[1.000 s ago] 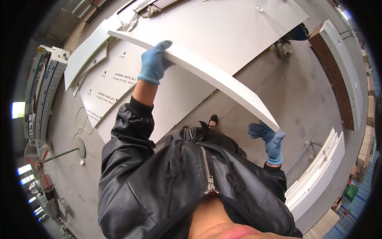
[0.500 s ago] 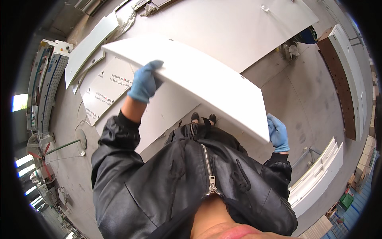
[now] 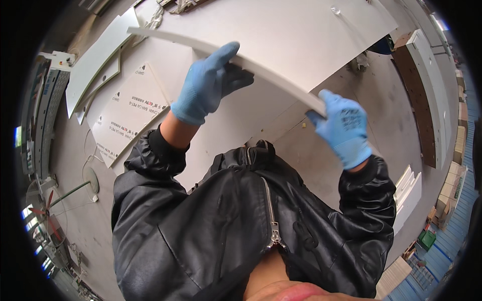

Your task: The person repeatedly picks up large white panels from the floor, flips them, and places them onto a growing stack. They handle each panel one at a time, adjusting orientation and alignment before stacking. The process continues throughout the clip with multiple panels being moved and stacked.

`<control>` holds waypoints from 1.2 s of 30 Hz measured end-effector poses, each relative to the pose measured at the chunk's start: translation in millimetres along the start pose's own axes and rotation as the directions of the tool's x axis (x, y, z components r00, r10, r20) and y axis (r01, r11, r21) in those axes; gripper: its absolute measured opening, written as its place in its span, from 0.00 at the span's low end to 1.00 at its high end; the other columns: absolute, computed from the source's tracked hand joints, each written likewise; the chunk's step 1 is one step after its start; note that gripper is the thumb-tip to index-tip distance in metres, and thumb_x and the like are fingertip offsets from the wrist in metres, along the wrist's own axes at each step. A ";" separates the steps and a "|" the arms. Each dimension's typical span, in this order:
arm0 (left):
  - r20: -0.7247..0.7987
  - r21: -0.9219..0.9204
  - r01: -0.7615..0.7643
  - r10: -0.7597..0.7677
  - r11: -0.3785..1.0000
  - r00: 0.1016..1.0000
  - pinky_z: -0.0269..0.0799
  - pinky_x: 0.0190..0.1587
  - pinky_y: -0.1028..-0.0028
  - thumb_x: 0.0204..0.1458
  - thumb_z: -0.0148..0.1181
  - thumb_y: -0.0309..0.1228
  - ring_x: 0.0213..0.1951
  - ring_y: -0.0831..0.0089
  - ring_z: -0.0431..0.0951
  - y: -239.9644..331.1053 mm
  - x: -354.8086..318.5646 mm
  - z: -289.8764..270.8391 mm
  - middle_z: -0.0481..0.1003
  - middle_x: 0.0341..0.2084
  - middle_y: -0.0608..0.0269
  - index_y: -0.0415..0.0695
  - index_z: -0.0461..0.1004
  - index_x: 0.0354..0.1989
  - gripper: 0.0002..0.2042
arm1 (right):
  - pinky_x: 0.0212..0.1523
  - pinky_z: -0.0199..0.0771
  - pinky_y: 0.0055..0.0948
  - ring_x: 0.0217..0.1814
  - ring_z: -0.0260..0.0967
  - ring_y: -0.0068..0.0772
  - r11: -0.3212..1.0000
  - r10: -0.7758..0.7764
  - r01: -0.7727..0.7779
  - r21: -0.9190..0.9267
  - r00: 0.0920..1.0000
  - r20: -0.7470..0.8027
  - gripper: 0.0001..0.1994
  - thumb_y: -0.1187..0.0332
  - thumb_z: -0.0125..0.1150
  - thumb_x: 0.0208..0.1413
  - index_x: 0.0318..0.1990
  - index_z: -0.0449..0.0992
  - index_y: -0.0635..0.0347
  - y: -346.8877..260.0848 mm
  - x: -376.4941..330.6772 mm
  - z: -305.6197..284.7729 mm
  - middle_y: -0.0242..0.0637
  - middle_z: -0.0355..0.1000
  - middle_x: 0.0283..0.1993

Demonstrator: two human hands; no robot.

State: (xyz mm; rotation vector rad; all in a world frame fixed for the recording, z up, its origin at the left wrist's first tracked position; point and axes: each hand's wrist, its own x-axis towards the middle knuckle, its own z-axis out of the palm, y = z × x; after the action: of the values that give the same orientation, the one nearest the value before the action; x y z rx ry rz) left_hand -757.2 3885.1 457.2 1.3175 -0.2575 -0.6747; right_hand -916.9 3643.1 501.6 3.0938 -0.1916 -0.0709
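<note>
A long white panel [image 3: 283, 83] is raised in front of me, turned so that mostly its narrow edge shows. My left hand [image 3: 208, 85], in a blue glove, grips it near the middle, thumb and fingers on either side of the edge. At its right end my right hand [image 3: 344, 128], gloved the same way, is closed on the edge with the thumb below. The panel's far left end sticks out well past my left hand. Its broad face is largely hidden by the tilt.
A large white work surface [image 3: 291, 30] lies beyond the panel. To the left are a printed board [image 3: 133, 108] and stacked white boards [image 3: 95, 62]. A fan [image 3: 47, 210] stands at far left. Brown and white panels [image 3: 422, 95] and other white pieces [image 3: 407, 195] are on the right.
The panel has tipped from showing its broad white face to nearly edge-on. My right hand has risen and moved left with its end; my left hand has shifted slightly right.
</note>
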 end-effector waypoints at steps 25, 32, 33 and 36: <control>-0.510 -0.251 -0.009 -0.124 0.968 0.851 0.63 0.64 0.43 0.55 0.64 0.56 0.73 0.45 0.49 -36.3 132.3 4.7 0.43 0.76 0.51 0.50 0.50 0.75 0.45 | 0.52 0.74 0.43 0.51 0.75 0.56 0.939 -0.193 0.185 0.290 0.981 -0.001 0.35 0.53 0.69 0.53 0.62 0.68 0.66 124.9 82.3 -32.5 0.58 0.74 0.52; -0.422 -0.439 -0.056 -0.150 0.897 0.894 0.57 0.66 0.34 0.50 0.55 0.71 0.75 0.37 0.41 10.3 75.0 62.3 0.37 0.75 0.39 0.41 0.31 0.77 0.60 | 0.61 0.70 0.39 0.66 0.69 0.47 0.425 -0.547 -0.104 0.899 0.762 0.346 0.40 0.45 0.60 0.63 0.71 0.58 0.67 243.8 87.2 -15.4 0.51 0.72 0.63; -0.402 -0.410 -0.070 -0.111 0.909 0.909 0.56 0.67 0.34 0.48 0.55 0.74 0.75 0.36 0.38 14.9 71.1 61.4 0.34 0.75 0.35 0.34 0.28 0.75 0.65 | 0.63 0.68 0.40 0.68 0.66 0.46 0.405 -0.312 -0.316 0.858 0.835 0.454 0.40 0.43 0.57 0.64 0.72 0.57 0.66 260.7 92.7 12.2 0.48 0.70 0.66; -0.464 -0.276 -0.050 -0.087 0.960 0.882 0.65 0.63 0.40 0.51 0.57 0.70 0.68 0.36 0.60 19.8 71.4 54.8 0.53 0.68 0.35 0.31 0.40 0.73 0.59 | 0.71 0.57 0.50 0.73 0.60 0.47 0.640 0.009 -0.443 0.628 0.821 0.571 0.41 0.35 0.47 0.65 0.72 0.59 0.62 274.8 89.9 120.0 0.52 0.68 0.67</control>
State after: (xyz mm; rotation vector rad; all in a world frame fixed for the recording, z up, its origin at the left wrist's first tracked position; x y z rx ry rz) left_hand -724.5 3801.0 476.0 1.1681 0.2444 -0.3681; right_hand -867.2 3354.9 389.9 3.7002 -0.8577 -1.1251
